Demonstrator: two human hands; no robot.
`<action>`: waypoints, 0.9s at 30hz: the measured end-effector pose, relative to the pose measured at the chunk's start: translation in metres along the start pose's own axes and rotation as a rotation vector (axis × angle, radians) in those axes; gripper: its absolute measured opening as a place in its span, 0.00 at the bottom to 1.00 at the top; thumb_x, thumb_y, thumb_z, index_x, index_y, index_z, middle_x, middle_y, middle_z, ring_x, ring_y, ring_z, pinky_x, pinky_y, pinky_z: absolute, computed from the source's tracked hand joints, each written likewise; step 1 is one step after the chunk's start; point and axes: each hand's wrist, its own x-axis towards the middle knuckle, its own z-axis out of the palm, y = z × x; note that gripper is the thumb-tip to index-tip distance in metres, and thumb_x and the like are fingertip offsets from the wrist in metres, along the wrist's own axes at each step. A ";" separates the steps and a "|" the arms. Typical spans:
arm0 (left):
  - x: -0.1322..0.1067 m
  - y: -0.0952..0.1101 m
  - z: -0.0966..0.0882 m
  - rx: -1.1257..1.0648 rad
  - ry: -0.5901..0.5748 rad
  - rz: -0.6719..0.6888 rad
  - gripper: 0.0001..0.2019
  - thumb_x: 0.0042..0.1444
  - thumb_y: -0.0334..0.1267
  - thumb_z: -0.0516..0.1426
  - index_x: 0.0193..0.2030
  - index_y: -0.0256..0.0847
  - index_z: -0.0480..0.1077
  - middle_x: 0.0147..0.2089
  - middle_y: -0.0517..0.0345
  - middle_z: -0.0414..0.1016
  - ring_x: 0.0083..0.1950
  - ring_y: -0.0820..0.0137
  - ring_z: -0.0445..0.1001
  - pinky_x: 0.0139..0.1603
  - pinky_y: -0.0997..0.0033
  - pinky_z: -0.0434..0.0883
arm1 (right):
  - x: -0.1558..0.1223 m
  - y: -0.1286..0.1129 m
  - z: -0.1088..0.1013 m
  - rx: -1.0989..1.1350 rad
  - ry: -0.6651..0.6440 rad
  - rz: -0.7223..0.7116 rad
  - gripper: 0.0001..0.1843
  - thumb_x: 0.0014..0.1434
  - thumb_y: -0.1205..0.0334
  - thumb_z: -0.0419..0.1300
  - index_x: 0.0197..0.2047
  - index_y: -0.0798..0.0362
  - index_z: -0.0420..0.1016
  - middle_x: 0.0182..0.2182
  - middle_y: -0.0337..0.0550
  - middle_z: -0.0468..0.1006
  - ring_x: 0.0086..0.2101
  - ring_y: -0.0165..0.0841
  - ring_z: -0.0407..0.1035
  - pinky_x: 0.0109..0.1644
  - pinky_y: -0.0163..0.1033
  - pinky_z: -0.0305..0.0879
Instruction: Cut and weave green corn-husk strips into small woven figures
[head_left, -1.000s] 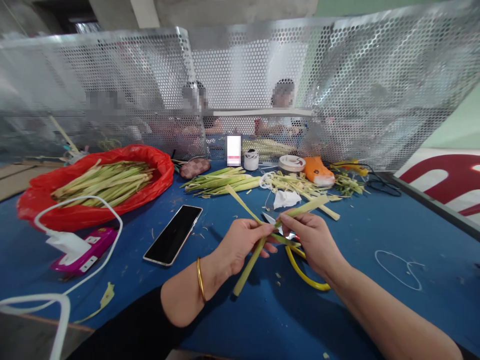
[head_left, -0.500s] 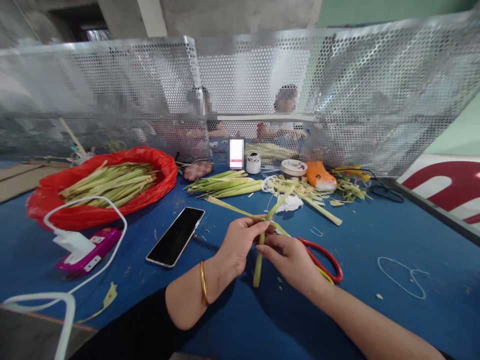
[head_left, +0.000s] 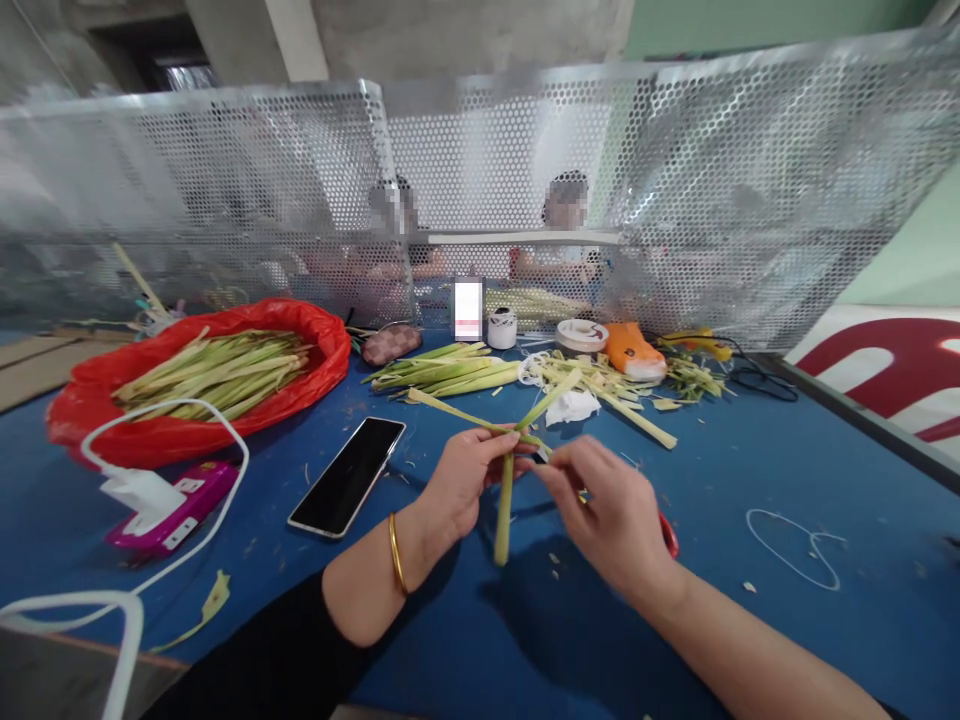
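two bare hands over the blue flat tabletop point(head_left: 600, 655). what is the left one doing?

the left hand point(head_left: 461, 480), below a smooth gold bangle point(head_left: 395, 553), has its thumb pressed against its fingers, with the crossing of some pale green flat leaf strips point(head_left: 504, 510) pinched between them.

and how do those lie?

up off the table, in front of the body, spread like a crooked cross: one end points left, one up and to the right, one down toward the wearer, and a short one toward the other hand.

the right hand point(head_left: 611, 510), then?

curled, thumb and fingertips drawn close together beside that short end. i can't tell whether they have hold of it. a red curved handle point(head_left: 669, 537) shows just past the back of that hand, mostly hidden.

what else is near?

left of the left hand, a black rectangular phone point(head_left: 349, 475) lies flat; beyond it sits a red plastic bag point(head_left: 180, 440) with long leaves in it. ahead of the hands is a green leafy bundle point(head_left: 450, 370), and near that a white crumpled tissue point(head_left: 572, 407).
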 end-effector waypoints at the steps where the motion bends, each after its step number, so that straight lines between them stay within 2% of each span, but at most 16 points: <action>1: 0.000 0.002 0.000 0.006 -0.011 -0.007 0.09 0.51 0.35 0.62 0.38 0.32 0.76 0.35 0.48 0.81 0.29 0.73 0.77 0.37 0.75 0.73 | 0.003 0.003 -0.001 -0.035 0.053 0.036 0.12 0.63 0.52 0.53 0.35 0.51 0.69 0.32 0.45 0.74 0.32 0.36 0.67 0.35 0.38 0.58; 2: -0.001 0.002 0.000 0.014 -0.020 -0.015 0.09 0.52 0.36 0.62 0.38 0.33 0.76 0.36 0.48 0.80 0.29 0.74 0.76 0.37 0.75 0.73 | 0.006 0.006 -0.002 -0.036 0.052 0.079 0.12 0.62 0.51 0.54 0.38 0.51 0.69 0.35 0.47 0.75 0.35 0.38 0.68 0.36 0.38 0.59; 3: -0.001 0.002 0.000 0.021 -0.022 -0.020 0.09 0.52 0.37 0.62 0.37 0.33 0.76 0.35 0.49 0.80 0.28 0.74 0.76 0.36 0.75 0.73 | 0.008 0.009 -0.001 -0.001 -0.014 0.122 0.13 0.63 0.51 0.54 0.40 0.51 0.69 0.35 0.46 0.76 0.34 0.38 0.69 0.35 0.38 0.59; 5: -0.001 0.001 0.000 0.038 0.005 -0.008 0.08 0.52 0.37 0.62 0.36 0.33 0.76 0.33 0.51 0.79 0.25 0.75 0.74 0.32 0.76 0.72 | 0.009 0.013 0.003 0.078 -0.199 0.184 0.14 0.65 0.52 0.49 0.36 0.50 0.69 0.28 0.42 0.76 0.29 0.35 0.69 0.32 0.36 0.58; 7: 0.001 -0.002 0.000 0.061 0.063 0.037 0.07 0.51 0.35 0.62 0.34 0.33 0.75 0.28 0.55 0.76 0.22 0.77 0.71 0.26 0.77 0.69 | 0.007 0.014 0.006 0.065 -0.319 0.171 0.18 0.66 0.55 0.46 0.29 0.50 0.67 0.21 0.38 0.72 0.24 0.33 0.66 0.29 0.34 0.55; 10: 0.004 -0.006 -0.001 0.116 0.121 0.068 0.06 0.50 0.35 0.61 0.31 0.33 0.74 0.22 0.60 0.71 0.20 0.78 0.66 0.20 0.79 0.63 | 0.003 0.010 0.005 -0.079 -0.350 0.069 0.20 0.66 0.57 0.47 0.23 0.51 0.64 0.18 0.38 0.69 0.21 0.31 0.63 0.26 0.34 0.50; 12: 0.004 -0.007 -0.002 0.172 0.109 0.038 0.07 0.50 0.37 0.61 0.31 0.34 0.73 0.23 0.60 0.71 0.19 0.78 0.66 0.18 0.79 0.62 | 0.003 0.008 0.000 -0.147 -0.312 0.000 0.20 0.66 0.57 0.48 0.23 0.51 0.66 0.19 0.38 0.69 0.21 0.31 0.63 0.26 0.35 0.50; 13: 0.004 -0.007 -0.002 0.211 0.085 0.020 0.07 0.50 0.37 0.61 0.30 0.34 0.73 0.23 0.60 0.72 0.19 0.78 0.66 0.17 0.79 0.62 | 0.004 0.008 -0.002 -0.167 -0.249 -0.037 0.19 0.65 0.55 0.49 0.25 0.52 0.69 0.21 0.40 0.71 0.23 0.32 0.64 0.28 0.35 0.52; 16: -0.002 -0.008 0.000 0.390 -0.090 -0.030 0.11 0.49 0.42 0.61 0.29 0.35 0.72 0.23 0.59 0.73 0.18 0.78 0.65 0.16 0.79 0.61 | 0.009 0.010 -0.009 -0.155 -0.003 -0.099 0.16 0.62 0.51 0.54 0.37 0.53 0.76 0.32 0.46 0.75 0.34 0.38 0.69 0.37 0.39 0.58; 18: -0.008 -0.010 0.004 0.519 -0.232 -0.081 0.15 0.49 0.47 0.61 0.26 0.35 0.71 0.23 0.59 0.73 0.16 0.78 0.64 0.16 0.78 0.61 | 0.013 0.012 -0.011 -0.053 0.003 -0.002 0.16 0.61 0.51 0.55 0.40 0.52 0.78 0.33 0.46 0.75 0.34 0.38 0.69 0.38 0.40 0.59; 22: -0.017 -0.016 0.010 0.676 -0.410 -0.178 0.16 0.51 0.50 0.58 0.25 0.37 0.70 0.20 0.60 0.72 0.15 0.77 0.65 0.16 0.78 0.62 | 0.018 0.014 -0.010 0.443 -0.354 0.359 0.16 0.57 0.49 0.58 0.32 0.53 0.77 0.27 0.41 0.74 0.28 0.33 0.66 0.33 0.37 0.60; 24: -0.019 -0.019 0.011 0.729 -0.462 -0.200 0.15 0.51 0.47 0.58 0.25 0.36 0.71 0.19 0.60 0.72 0.15 0.77 0.65 0.17 0.78 0.62 | 0.019 0.013 -0.009 0.696 -0.483 0.464 0.15 0.53 0.49 0.61 0.29 0.54 0.74 0.24 0.38 0.72 0.26 0.30 0.64 0.32 0.36 0.59; 25: -0.019 -0.021 0.011 0.750 -0.468 -0.209 0.14 0.51 0.46 0.58 0.24 0.36 0.71 0.19 0.60 0.72 0.15 0.77 0.65 0.16 0.78 0.62 | 0.019 0.012 -0.009 0.772 -0.503 0.493 0.15 0.52 0.49 0.62 0.28 0.54 0.73 0.23 0.36 0.70 0.25 0.29 0.61 0.30 0.35 0.58; 27: -0.018 -0.024 0.011 0.779 -0.440 -0.206 0.14 0.52 0.45 0.57 0.23 0.36 0.71 0.18 0.60 0.71 0.15 0.77 0.64 0.16 0.78 0.62 | 0.019 0.012 -0.009 0.786 -0.461 0.496 0.15 0.50 0.50 0.64 0.26 0.54 0.70 0.20 0.33 0.66 0.23 0.27 0.57 0.28 0.34 0.55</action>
